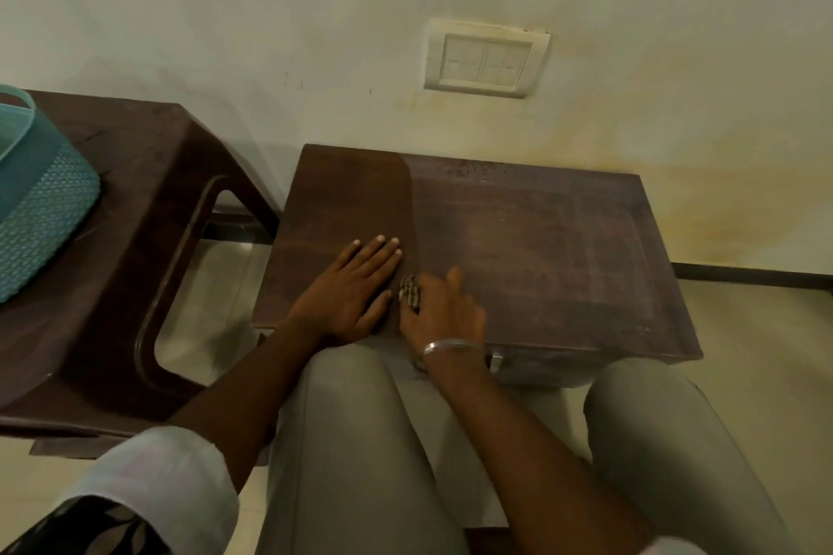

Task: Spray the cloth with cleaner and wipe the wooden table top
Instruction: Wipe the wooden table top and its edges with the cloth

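Observation:
A small dark wooden table [541,248] stands against the wall in front of my knees. Its left strip looks darker and cleaner; the wider right part looks dusty and dull. My left hand [356,284] rests flat on the darker strip near the front edge, fingers straight. Just to its right, my right hand [446,311], blurred and wearing a metal bangle, grips a small bunched patterned cloth [410,291] against the table top. No cleaner bottle is in view.
A brown plastic stool [135,216] stands to the left with a teal woven basket [40,203] on it. A switch plate [487,59] is on the wall above the table. My knees in grey trousers [351,442] press close to the table's front.

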